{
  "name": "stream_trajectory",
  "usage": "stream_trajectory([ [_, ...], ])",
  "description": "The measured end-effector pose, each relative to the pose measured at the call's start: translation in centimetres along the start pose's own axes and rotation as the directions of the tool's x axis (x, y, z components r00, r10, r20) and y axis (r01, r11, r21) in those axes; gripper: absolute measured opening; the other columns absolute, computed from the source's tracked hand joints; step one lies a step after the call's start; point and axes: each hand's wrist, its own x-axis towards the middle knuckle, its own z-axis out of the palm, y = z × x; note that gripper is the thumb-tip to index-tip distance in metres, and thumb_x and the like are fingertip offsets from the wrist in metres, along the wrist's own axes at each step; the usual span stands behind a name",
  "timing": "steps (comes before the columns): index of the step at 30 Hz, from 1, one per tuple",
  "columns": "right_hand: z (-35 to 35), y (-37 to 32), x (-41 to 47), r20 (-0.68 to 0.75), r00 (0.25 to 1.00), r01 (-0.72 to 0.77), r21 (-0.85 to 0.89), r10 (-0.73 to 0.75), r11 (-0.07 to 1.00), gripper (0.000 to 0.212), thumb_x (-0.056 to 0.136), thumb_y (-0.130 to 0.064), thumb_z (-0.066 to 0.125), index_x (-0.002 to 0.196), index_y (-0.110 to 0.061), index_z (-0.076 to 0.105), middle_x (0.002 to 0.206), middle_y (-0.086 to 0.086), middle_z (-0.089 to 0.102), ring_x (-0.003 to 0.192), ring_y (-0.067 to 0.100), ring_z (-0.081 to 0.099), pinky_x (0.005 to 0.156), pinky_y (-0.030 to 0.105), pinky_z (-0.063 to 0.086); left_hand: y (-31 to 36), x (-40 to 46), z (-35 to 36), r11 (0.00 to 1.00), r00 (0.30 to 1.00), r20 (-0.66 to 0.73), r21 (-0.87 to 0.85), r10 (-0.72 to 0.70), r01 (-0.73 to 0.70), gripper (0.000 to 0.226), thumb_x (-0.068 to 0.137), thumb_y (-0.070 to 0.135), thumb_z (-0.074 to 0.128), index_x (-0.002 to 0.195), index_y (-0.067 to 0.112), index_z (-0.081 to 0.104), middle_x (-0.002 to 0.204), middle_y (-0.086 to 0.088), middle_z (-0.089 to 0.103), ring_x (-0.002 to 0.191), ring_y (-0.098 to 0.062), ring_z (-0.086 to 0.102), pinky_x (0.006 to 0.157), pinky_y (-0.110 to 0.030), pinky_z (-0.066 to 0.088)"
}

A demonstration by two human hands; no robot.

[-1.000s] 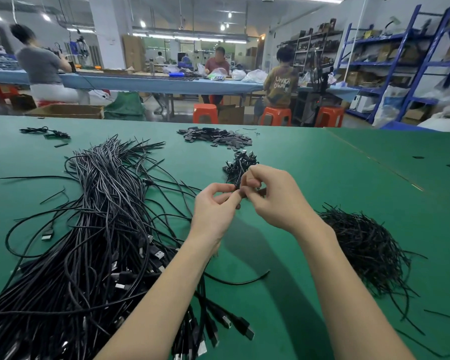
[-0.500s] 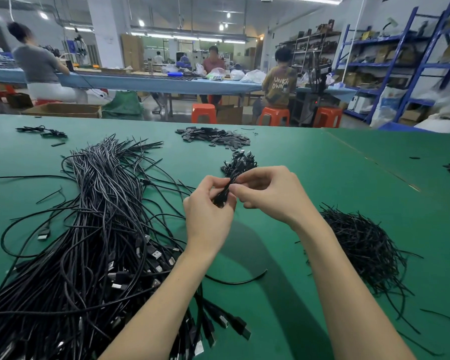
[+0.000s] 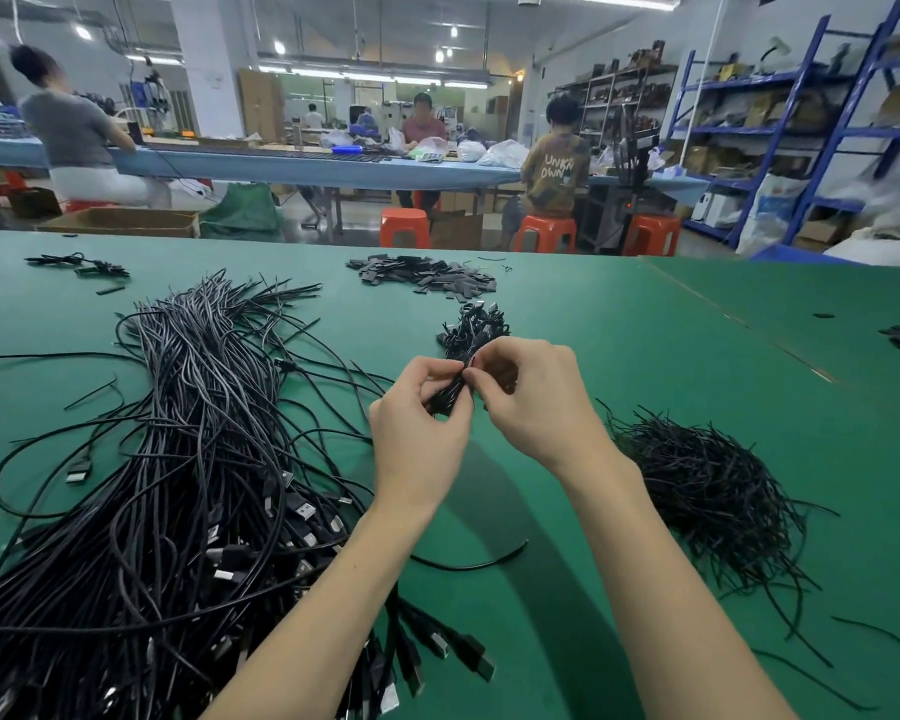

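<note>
Between the fingertips of both hands, over the green table (image 3: pixel 671 366), sits a small coiled black cable bundle (image 3: pixel 447 394). The left hand (image 3: pixel 417 439) pinches its lower part between thumb and curled fingers. The right hand (image 3: pixel 536 402) curls its fingers round the upper end, and the two hands almost touch. Just behind them lies a small heap of coiled bundles (image 3: pixel 474 327), and farther back a scatter of flat black pieces (image 3: pixel 427 275). A big pile of loose USB cables (image 3: pixel 178 485) spreads to the left. A mound of thin black ties (image 3: pixel 707 491) lies to the right.
</note>
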Motion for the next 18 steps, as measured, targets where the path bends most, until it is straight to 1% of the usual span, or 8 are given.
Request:
stream_trajectory([
  [2,0.1,0.7,-0.2,-0.041,0.998,0.041,0.02,-0.04,0.999,0.005,0.09,-0.011,0.071,0.085,-0.012,0.072,0.073,-0.006,0.068,0.064,0.009,0.061,0.067,0.012,0.046,0.4,0.6,-0.1,0.961,0.978,0.131,-0.206,-0.162,0.187,0.017,0.087,0.002,0.071,0.097,0.015,0.069,0.093,0.001,0.075,0.094,-0.009,0.071,0.085,-0.02,0.053],
  [4,-0.1,1.4,-0.4,-0.071,0.994,0.087,0.056,-0.083,0.995,0.004,0.091,-0.009,0.07,0.088,-0.011,0.071,0.078,-0.004,0.069,0.069,0.012,0.064,0.07,0.019,0.051,1.0,1.3,-0.3,0.777,0.893,0.306,-0.45,-0.329,0.441,0.011,0.092,0.002,0.066,0.098,0.01,0.068,0.097,-0.008,0.073,0.093,-0.017,0.068,0.09,-0.026,0.053],
  [6,-0.3,1.6,-0.5,-0.09,0.989,0.124,0.097,-0.115,0.988,0.004,0.091,-0.008,0.071,0.089,-0.011,0.072,0.08,-0.003,0.07,0.071,0.011,0.065,0.071,0.021,0.053,1.3,2.0,-0.7,0.595,0.801,0.443,-0.539,-0.402,0.596,0.009,0.094,0.003,0.061,0.097,0.01,0.066,0.091,-0.01,0.072,0.084,-0.017,0.067,0.083,-0.024,0.054],
  [10,-0.3,1.3,-0.6,-0.083,0.994,0.091,0.211,-0.075,0.973,0.004,0.092,-0.01,0.072,0.089,-0.011,0.074,0.08,-0.005,0.072,0.071,0.006,0.066,0.07,0.016,0.05,1.3,2.5,-1.6,0.377,0.693,0.567,-0.583,-0.446,0.72,0.01,0.094,0.001,0.06,0.089,0.01,0.06,0.085,-0.008,0.07,0.076,-0.014,0.069,0.075,-0.023,0.058],
  [13,0.0,0.8,-0.5,0.003,0.997,-0.076,0.412,0.082,0.908,0.01,0.093,-0.011,0.071,0.083,-0.01,0.073,0.069,-0.006,0.067,0.06,0.007,0.057,0.062,0.017,0.046,1.4,2.6,-1.7,0.409,0.742,0.514,-0.622,-0.431,0.668,0.015,0.089,-0.003,0.062,0.09,0.011,0.059,0.083,-0.008,0.07,0.074,-0.015,0.065,0.069,-0.021,0.055],
  [15,-0.2,0.6,-0.4,0.233,0.938,-0.346,0.693,0.257,0.633,0.01,0.09,-0.007,0.072,0.08,-0.006,0.073,0.071,0.002,0.064,0.057,0.009,0.054,0.059,0.017,0.049,1.2,2.6,-1.9,0.494,0.811,0.454,-0.644,-0.368,0.584,0.02,0.083,-0.006,0.065,0.094,0.009,0.061,0.085,-0.008,0.071,0.075,-0.015,0.067,0.07,-0.02,0.055],
  [16,-0.5,0.6,-0.4,0.418,0.852,-0.516,0.771,0.315,0.373,0.008,0.086,-0.006,0.074,0.078,-0.005,0.073,0.074,0.006,0.063,0.056,0.008,0.054,0.057,0.017,0.051,1.1,2.5,-2.0,0.533,0.833,0.446,-0.641,-0.329,0.553,0.023,0.079,-0.006,0.068,0.096,0.009,0.063,0.086,-0.007,0.072,0.077,-0.014,0.068,0.073,-0.019,0.054],
  [18,-0.9,1.1,-0.6,0.736,0.624,-0.723,0.671,0.263,-0.164,0.009,0.073,0.001,0.079,0.076,0.001,0.071,0.075,0.009,0.063,0.054,0.01,0.058,0.052,0.016,0.054,1.0,2.3,-2.1,0.578,0.841,0.471,-0.621,-0.265,0.53,0.03,0.072,-0.003,0.071,0.098,0.009,0.064,0.087,-0.004,0.072,0.082,-0.013,0.067,0.077,-0.019,0.053],
])
